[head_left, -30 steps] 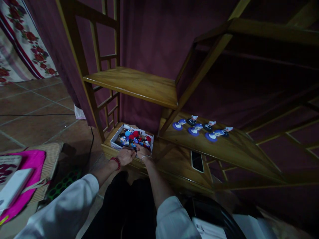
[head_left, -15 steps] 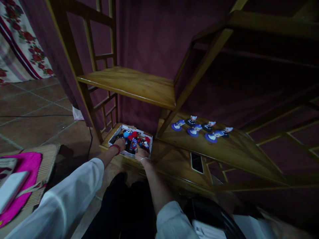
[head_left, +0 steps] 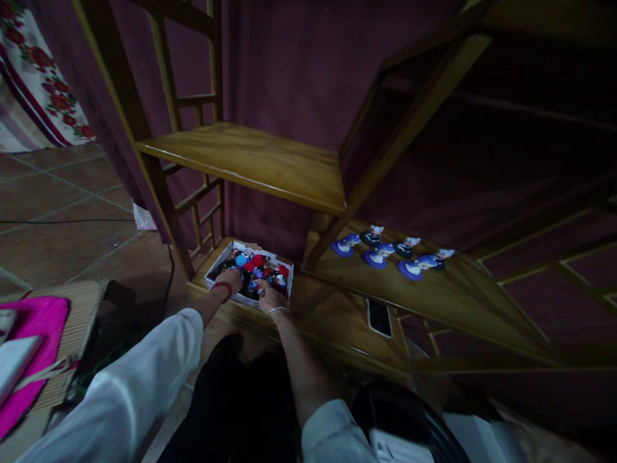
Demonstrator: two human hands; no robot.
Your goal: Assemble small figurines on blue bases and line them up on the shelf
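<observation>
A shallow white box point(head_left: 292, 283) full of small red, blue and black figurines point(head_left: 255, 262) sits on the lowest shelf at the left. My left hand point(head_left: 232, 279), with a red beaded bracelet, reaches over the box's near-left side, its fingertips hidden among the figurines. At the near-right side, my right hand point(head_left: 270, 299), wearing a thin silver bracelet, has its fingers closed round a small blue figurine point(head_left: 259, 283), still down in the box. The figurine is partly hidden by my fingers.
Several figurines with purple bases point(head_left: 378, 255) and dark bases point(head_left: 372, 236) stand on the right-hand shelf point(head_left: 463, 296). A phone point(head_left: 379, 317) lies on the lower board. A bare wooden shelf point(head_left: 250, 161) overhangs the box. A pink cloth point(head_left: 53, 321) is at the left.
The view has shifted slightly. Both hands stay at the box, with the right one a little farther left over the figurines. The figurines on the right-hand shelf look unchanged.
</observation>
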